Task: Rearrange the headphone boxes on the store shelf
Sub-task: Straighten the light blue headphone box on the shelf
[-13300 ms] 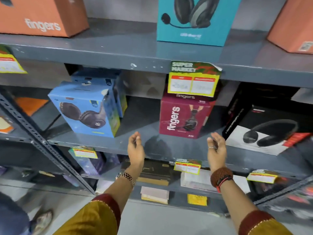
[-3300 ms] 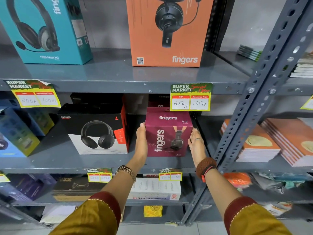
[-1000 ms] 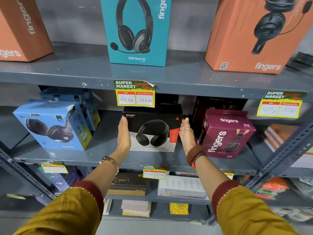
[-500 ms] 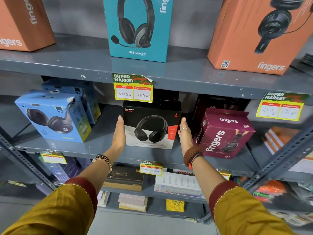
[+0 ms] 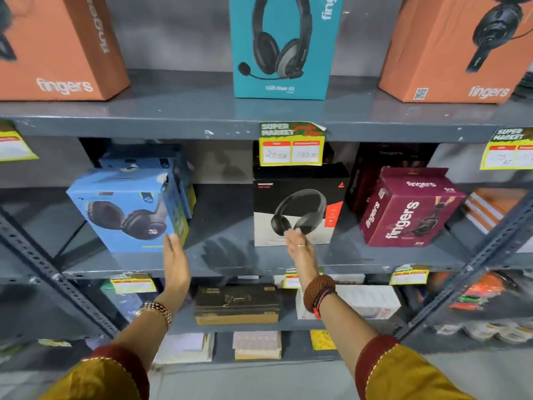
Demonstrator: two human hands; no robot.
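Observation:
On the middle shelf (image 5: 230, 255) stand a light blue headphone box (image 5: 127, 209) at the left, a black and white headphone box (image 5: 297, 197) in the centre and a maroon fingers box (image 5: 403, 209) at the right. My left hand (image 5: 174, 261) is flat and open, fingertips next to the blue box's lower right corner. My right hand (image 5: 301, 251) is open in front of the black box's lower edge, fingertips touching or nearly touching its face. Neither hand holds anything.
The upper shelf (image 5: 202, 122) carries two orange fingers boxes (image 5: 57, 47) (image 5: 450, 47) and a teal headset box (image 5: 284, 47). Yellow price tags (image 5: 291, 148) hang from shelf edges. Slotted steel uprights (image 5: 476, 269) frame the bay. Lower shelves hold a brown box (image 5: 236, 304) and stationery.
Both hands have let go of the black box and drawn back. They shifted left; my left hand now sits by the blue box. The camera view also moved left.

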